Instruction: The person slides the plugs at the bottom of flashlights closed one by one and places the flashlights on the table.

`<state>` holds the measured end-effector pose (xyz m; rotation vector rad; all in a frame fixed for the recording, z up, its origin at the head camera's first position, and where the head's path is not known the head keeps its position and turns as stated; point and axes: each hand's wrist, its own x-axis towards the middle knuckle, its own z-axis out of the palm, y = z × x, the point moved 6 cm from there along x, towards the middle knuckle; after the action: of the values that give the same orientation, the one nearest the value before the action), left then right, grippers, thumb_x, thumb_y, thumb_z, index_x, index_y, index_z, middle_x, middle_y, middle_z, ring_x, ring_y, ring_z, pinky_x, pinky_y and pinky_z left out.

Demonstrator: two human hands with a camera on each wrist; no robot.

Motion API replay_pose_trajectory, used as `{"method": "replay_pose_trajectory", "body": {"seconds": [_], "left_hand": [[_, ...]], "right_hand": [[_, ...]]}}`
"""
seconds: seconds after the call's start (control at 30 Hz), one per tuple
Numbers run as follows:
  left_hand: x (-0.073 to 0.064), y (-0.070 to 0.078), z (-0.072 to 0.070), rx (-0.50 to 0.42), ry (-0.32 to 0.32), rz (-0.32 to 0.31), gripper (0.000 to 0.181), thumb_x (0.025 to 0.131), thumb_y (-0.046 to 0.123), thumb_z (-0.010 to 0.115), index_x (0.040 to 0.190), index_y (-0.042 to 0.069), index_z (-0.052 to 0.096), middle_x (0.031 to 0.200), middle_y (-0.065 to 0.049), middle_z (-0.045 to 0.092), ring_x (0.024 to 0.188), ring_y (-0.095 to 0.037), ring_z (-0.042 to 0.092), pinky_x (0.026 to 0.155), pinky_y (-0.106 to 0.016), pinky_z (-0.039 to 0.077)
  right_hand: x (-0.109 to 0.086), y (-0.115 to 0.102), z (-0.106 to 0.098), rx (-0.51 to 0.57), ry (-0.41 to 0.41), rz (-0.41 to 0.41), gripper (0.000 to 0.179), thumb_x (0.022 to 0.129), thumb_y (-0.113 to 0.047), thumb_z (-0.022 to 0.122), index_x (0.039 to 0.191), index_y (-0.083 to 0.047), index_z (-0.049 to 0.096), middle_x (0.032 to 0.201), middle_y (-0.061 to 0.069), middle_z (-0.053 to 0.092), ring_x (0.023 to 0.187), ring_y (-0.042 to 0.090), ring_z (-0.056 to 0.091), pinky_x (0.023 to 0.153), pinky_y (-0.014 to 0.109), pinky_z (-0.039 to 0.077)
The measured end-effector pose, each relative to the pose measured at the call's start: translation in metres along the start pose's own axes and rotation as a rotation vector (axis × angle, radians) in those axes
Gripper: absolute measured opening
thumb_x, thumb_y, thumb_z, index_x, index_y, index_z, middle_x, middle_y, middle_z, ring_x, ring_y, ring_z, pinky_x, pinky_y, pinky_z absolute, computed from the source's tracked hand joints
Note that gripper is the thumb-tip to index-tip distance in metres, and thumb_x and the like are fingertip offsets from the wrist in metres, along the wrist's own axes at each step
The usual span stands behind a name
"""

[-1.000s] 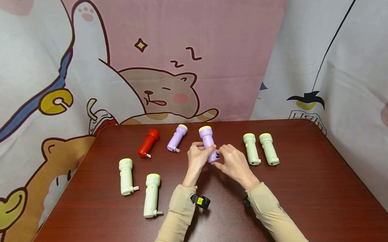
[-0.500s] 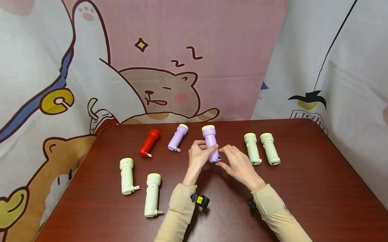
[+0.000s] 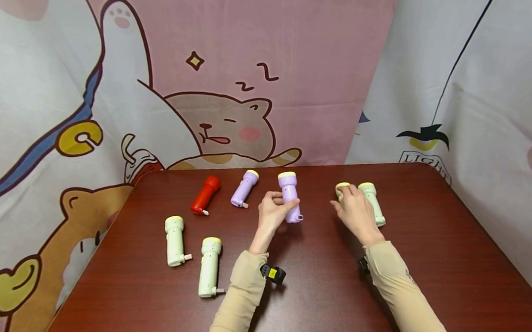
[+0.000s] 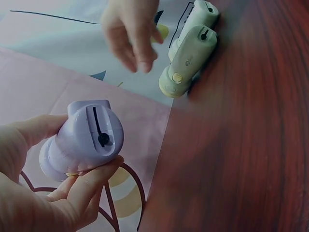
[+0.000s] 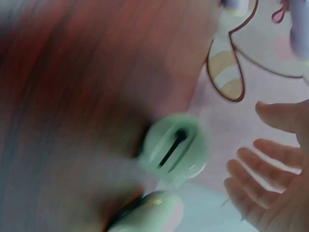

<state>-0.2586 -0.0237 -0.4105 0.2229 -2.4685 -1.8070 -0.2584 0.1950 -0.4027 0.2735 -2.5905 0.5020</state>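
Note:
My left hand (image 3: 270, 214) grips a purple flashlight (image 3: 288, 192) by its lower body, raised over the table with its yellow-rimmed head pointing away. In the left wrist view, the flashlight's tail end (image 4: 94, 128) faces the camera and shows a groove with a dark slot and round black spot. Over at the right, my right hand (image 3: 357, 213) reaches above a pale green flashlight (image 3: 342, 185), hiding most of its body. The right wrist view shows that hand's fingers (image 5: 263, 162) spread and apart from it. A second pale green flashlight (image 3: 371, 199) lies alongside.
On the brown table (image 3: 314, 297), a red flashlight (image 3: 205, 195) and another purple flashlight (image 3: 244, 187) lie at the back left, prongs sticking out. Two pale green ones, a farther flashlight (image 3: 174, 241) and a nearer flashlight (image 3: 209, 267), lie in front of them. A printed cloth (image 3: 323, 89) hangs behind.
My right hand has left the purple flashlight's tail end and moved right, over the green flashlights. My left hand still holds the purple one, now slightly farther right than a second ago.

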Motion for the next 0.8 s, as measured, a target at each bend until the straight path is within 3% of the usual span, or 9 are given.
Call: {"method": "replay_pose_trajectory", "body": {"seconds": [0.23, 0.47, 0.8], "left_hand": [[0.002, -0.003, 0.002, -0.002, -0.002, -0.001, 0.048, 0.07, 0.026, 0.082, 0.106, 0.002, 0.06, 0.094, -0.017, 0.071, 0.084, -0.024, 0.067, 0.068, -0.028, 0.051], [0.001, -0.004, 0.004, 0.023, 0.0, -0.002, 0.047, 0.071, 0.026, 0.082, 0.105, 0.002, 0.061, 0.094, -0.019, 0.071, 0.083, -0.024, 0.068, 0.068, -0.028, 0.052], [0.001, -0.009, 0.014, 0.062, -0.021, 0.007, 0.048, 0.07, 0.028, 0.082, 0.104, 0.002, 0.061, 0.091, -0.015, 0.072, 0.081, -0.021, 0.067, 0.065, -0.025, 0.051]], "right_hand": [[-0.005, 0.024, 0.006, -0.044, -0.123, 0.113, 0.045, 0.083, -0.017, 0.069, 0.118, 0.009, 0.058, 0.11, 0.028, 0.058, 0.094, 0.046, 0.058, 0.074, 0.058, 0.049], [-0.009, 0.03, 0.009, -0.028, -0.203, 0.143, 0.03, 0.084, -0.012, 0.066, 0.106, 0.008, 0.062, 0.11, 0.027, 0.057, 0.091, 0.047, 0.06, 0.072, 0.058, 0.049], [-0.009, 0.033, 0.011, -0.02, -0.238, 0.162, 0.029, 0.085, -0.012, 0.064, 0.108, 0.005, 0.064, 0.114, 0.026, 0.057, 0.095, 0.047, 0.06, 0.072, 0.059, 0.049]]}}
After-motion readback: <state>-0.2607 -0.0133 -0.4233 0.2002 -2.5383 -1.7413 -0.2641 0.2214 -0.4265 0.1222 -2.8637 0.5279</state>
